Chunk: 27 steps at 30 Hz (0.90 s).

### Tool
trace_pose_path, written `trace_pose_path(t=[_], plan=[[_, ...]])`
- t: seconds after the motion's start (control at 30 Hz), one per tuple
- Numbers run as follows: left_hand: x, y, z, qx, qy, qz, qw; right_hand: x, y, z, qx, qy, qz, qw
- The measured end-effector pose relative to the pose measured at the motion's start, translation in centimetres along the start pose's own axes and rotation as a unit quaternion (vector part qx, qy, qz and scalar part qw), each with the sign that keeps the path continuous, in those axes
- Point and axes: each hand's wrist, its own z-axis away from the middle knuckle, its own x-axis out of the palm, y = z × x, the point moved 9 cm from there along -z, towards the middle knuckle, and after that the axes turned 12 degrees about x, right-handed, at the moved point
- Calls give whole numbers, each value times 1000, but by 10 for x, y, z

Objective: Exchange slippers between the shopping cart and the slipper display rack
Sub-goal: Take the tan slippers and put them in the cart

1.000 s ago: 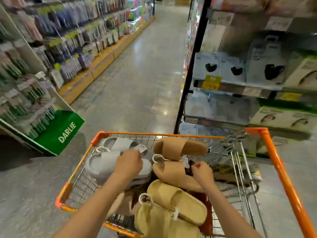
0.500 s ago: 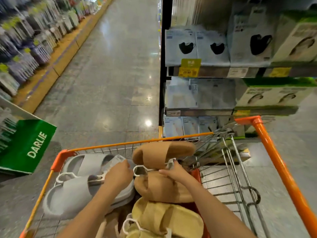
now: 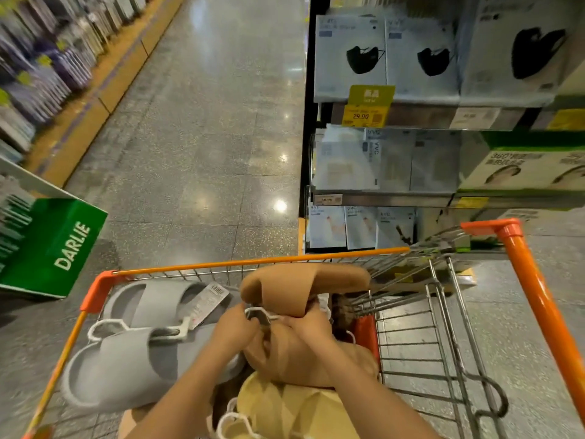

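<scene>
Nearest the camera, at 6 o'clock, a yellow slipper pair (image 3: pixel 285 410) lies in the shopping cart (image 3: pixel 535 299). Just beyond, both hands meet over the tan slipper pair (image 3: pixel 304 286) at the cart's centre. The left hand (image 3: pixel 235 327) has its fingers curled at the white hanger clip (image 3: pixel 258 312) joining the pair; whether it grips the clip or the slipper cannot be told. The right hand (image 3: pixel 311 324) rests curled on the lower tan slipper, holding it. At 9 o'clock a grey slipper pair (image 3: pixel 139 350) with a paper tag (image 3: pixel 209 301) lies against the cart's left rail. Further off, at 10 o'clock, stands a green DARLIE display (image 3: pixel 60 245); at 1 o'clock, shelves of mask boxes (image 3: pixel 386 55).
</scene>
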Motion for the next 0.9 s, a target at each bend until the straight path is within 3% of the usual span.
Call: trace_pose_path(t=[0.23,0.37,0.57,0.77,0.9], plan=[[7,-3,-1,-51,30,116,991,-3,4,-8,-12,-1,11,1000],[0,-4,2,-58,29,89,994,-4,4,-9,-12,-40,-5,999],[-45,19,27,-35,103,50,993,7,-11,7,-30,-114,-58,991],[-104,43,95,4,224,84,971,-8,-46,66,-113,-167,-105,974],[-169,55,185,45,389,105,914,0,-76,140,-180,-265,-126,939]])
